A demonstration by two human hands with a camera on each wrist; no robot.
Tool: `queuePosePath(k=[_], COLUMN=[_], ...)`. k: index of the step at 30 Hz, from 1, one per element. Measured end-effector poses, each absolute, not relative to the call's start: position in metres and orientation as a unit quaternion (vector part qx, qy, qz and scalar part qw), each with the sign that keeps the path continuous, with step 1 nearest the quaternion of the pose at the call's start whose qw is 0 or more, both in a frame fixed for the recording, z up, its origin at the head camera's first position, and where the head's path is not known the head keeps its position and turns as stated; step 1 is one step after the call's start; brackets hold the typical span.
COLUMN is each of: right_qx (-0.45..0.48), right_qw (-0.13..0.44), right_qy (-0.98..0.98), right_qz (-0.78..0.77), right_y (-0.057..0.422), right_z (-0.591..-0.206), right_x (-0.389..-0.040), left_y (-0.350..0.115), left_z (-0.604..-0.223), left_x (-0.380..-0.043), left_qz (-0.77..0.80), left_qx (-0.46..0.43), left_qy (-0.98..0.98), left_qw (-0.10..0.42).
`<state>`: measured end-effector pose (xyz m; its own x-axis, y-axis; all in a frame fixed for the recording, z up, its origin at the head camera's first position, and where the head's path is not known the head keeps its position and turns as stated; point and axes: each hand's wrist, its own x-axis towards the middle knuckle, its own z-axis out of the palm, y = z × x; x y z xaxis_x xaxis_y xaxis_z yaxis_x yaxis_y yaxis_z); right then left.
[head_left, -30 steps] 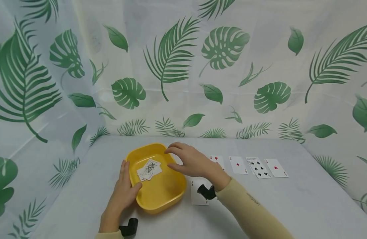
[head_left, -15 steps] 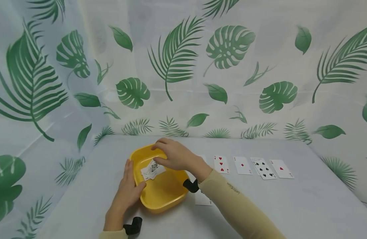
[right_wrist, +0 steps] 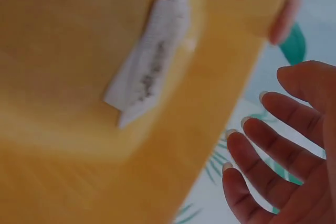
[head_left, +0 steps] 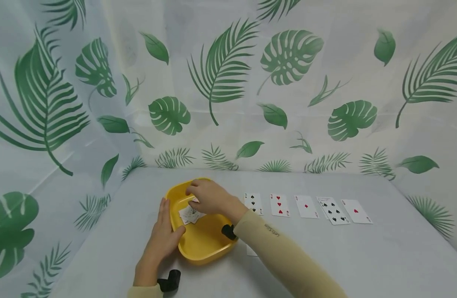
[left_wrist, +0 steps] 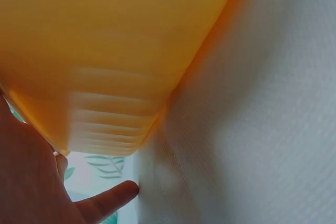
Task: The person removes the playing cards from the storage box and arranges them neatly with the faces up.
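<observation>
A yellow plastic tray (head_left: 204,244) stands on the table, with several overlapping playing cards (head_left: 189,215) inside; a joker-like picture shows on the top one. My left hand (head_left: 161,234) grips the tray's left side, thumb over the rim and fingers along the outer wall, close to the cloth in the left wrist view. Over the far part of the tray hovers my right hand (head_left: 209,198). In the right wrist view its fingers (right_wrist: 278,145) are spread and loosely bent, with nothing between them, apart from the cards. Part of the card pile is hidden behind this hand in the head view.
Right of the tray runs a row of face-up cards: a spade card (head_left: 253,202), three of hearts (head_left: 279,205), ace of diamonds (head_left: 307,207), six of spades (head_left: 334,212) overlapping another, and ace of hearts (head_left: 356,211). Another card (head_left: 251,251) lies mostly under the right forearm. A leaf-patterned curtain (head_left: 243,82) stands behind.
My right hand has moved left and in over the tray's cards, uncovering the spade card and covering most of the nearer ace. The left hand keeps its grip; the view has shifted slightly.
</observation>
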<state>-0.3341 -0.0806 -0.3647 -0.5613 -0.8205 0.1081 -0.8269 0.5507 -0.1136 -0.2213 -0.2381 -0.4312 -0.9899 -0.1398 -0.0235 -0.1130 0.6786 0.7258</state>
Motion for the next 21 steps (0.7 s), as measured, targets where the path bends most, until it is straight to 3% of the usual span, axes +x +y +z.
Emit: queuePosePath(k=[10, 21], right_qx=[0.429, 0.38], right_qw=[-0.039, -0.113], right_qy=[-0.903, -0.918], right_qz=[-0.01, -0.008], right_y=[-0.094, -0.1], right_z=[-0.392, -0.398], right_x=[-0.339, -0.337], left_y=[-0.237, -0.238], left_z=[-0.431, -0.43], left_x=[-0.22, -0.22], left_qz=[-0.396, -0.392], left_qx=[0.066, 0.066], left_qy=[-0.916, -0.917], left_qw=[0.02, 0.022])
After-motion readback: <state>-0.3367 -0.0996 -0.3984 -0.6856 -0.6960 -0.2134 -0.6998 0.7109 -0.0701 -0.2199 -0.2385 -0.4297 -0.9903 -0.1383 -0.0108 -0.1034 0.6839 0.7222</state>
